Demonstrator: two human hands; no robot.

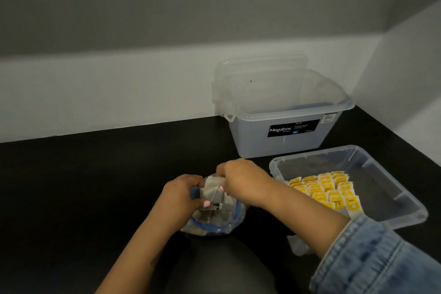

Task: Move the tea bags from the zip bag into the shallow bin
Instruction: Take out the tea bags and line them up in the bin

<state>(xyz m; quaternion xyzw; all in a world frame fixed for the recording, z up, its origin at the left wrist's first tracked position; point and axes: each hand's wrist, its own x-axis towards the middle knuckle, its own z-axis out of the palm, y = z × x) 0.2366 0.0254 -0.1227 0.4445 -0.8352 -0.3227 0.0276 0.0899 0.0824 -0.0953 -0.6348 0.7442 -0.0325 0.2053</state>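
Note:
A clear zip bag (216,225) with a blue zip rim stands open on the black table, near its front edge. Over its mouth, both hands hold a bunch of grey tea bags (214,194). My left hand (182,196) grips the bunch from the left, and my right hand (241,179) grips it from the right. To the right lies the shallow clear bin (391,172), with several yellow-labelled tea bags (327,190) laid in rows at its near left side.
A deep clear box (284,136) labelled Megabox stands behind the shallow bin, its lid (257,71) leaning on the wall. White walls close the table at the back and the right. A denim sleeve (379,258) covers my right forearm.

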